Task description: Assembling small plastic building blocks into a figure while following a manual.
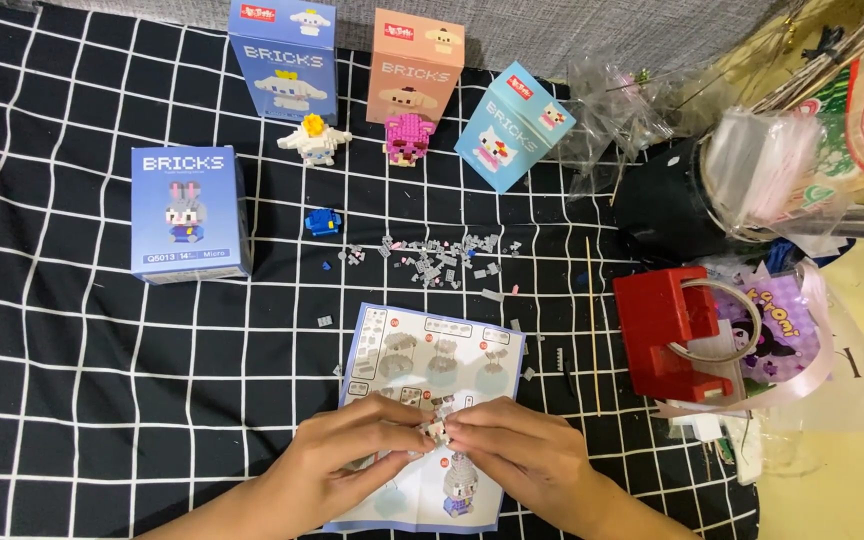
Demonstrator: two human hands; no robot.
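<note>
Over the instruction sheet (432, 350), both hands pinch a small grey-white brick piece (436, 428).

Open cloth lay to the left of the instruction sheet (432, 360) — the black checked cloth (102, 400) was bare from the sheet out to the near-left corner, with only the blue box (190, 212) standing further back. Straight beyond the sheet, a scatter of loose grey bricks (442, 258) and a small blue brick piece (322, 221) lay in the way. Behind those, three boxes and two built figures — white (314, 140) and pink (408, 136) — lined the far edge. To the right, a thin wooden stick (592, 320) lay lengthwise, and the red block (664, 330) and plastic bags (782, 170) crowded that side.
</note>
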